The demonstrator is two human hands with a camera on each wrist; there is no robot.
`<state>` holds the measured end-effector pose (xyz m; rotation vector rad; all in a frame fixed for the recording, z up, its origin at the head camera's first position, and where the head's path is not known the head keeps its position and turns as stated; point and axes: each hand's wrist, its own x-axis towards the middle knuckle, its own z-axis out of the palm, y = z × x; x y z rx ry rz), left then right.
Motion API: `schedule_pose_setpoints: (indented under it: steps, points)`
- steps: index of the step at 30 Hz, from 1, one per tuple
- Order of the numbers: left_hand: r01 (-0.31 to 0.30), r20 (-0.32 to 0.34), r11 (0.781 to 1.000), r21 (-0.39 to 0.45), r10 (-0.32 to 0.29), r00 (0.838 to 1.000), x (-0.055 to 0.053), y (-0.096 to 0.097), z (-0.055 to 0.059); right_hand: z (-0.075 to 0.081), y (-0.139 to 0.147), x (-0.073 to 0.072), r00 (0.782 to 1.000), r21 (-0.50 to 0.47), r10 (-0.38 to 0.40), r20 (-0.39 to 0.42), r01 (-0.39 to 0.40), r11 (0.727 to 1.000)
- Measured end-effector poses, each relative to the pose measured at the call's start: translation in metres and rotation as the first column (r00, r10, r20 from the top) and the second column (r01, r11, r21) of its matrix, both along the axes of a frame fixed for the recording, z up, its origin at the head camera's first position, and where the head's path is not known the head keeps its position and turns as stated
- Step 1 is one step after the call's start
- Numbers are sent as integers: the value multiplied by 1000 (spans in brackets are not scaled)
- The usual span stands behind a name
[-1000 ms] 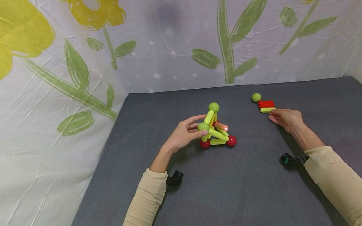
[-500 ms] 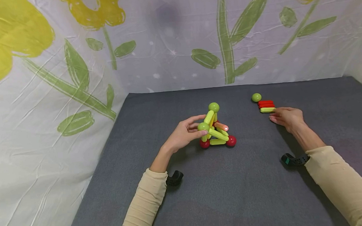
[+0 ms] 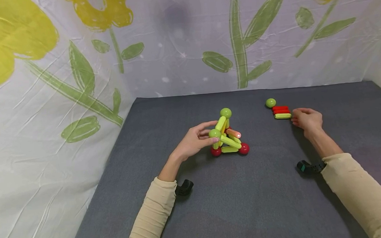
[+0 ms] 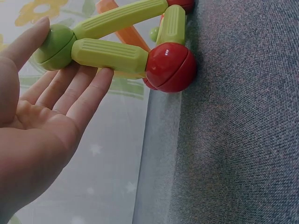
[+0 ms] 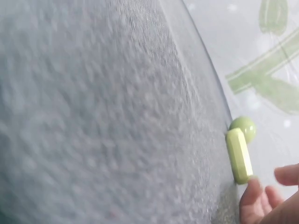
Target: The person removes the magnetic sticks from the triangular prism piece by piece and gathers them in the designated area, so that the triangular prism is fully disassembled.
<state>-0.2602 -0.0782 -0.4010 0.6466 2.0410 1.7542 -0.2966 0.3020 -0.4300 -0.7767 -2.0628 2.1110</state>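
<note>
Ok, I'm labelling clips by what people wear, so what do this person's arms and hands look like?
Both arms wear long beige sleeves that end near the wrists; the left sleeve is creased, the right sleeve smoother near the cuff. The left band and right band are black and curved, the right with a small green mark. The left hand and right hand wear no gloves.

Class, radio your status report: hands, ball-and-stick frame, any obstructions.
Left hand holds ball-and-stick frame by a green ball. Right hand holds nothing visible, near loose yellow-green stick; contact unclear. Frame stands on red balls. No obstruction seen.
</note>
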Motion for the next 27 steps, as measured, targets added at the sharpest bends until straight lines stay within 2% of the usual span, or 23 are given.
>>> schedule_pose_setpoints:
  steps: [4,8,10,13,18,21,24,27]
  points:
    - [0,-1,1000,-1,0,1000,0,0,1,2,-7,2,994,-62,32,-109,-39,997]
    - [1,6,1000,0,-1,1000,0,0,1,3,-14,4,968,-139,149,-201,-179,974]
    - [1,9,1000,1,-1,1000,0,-1,1,3,-17,5,945,-148,225,-236,-264,953]
    - [0,11,1000,-1,0,1000,0,-1,0,1,-23,6,899,-141,331,-287,-381,914]
    - [-5,12,1000,-6,5,1000,0,0,1,-4,-32,6,825,-106,440,-356,-503,858]
    - [-7,6,1000,-12,7,1000,-1,0,0,-8,-37,5,791,-30,494,-360,-539,842]
    - [-5,1,1000,-15,5,1000,-1,0,0,-12,-42,4,762,115,558,-330,-554,825]
    - [-3,-4,1000,-15,3,1000,-1,0,-1,-12,-50,4,729,229,615,-302,-571,789]
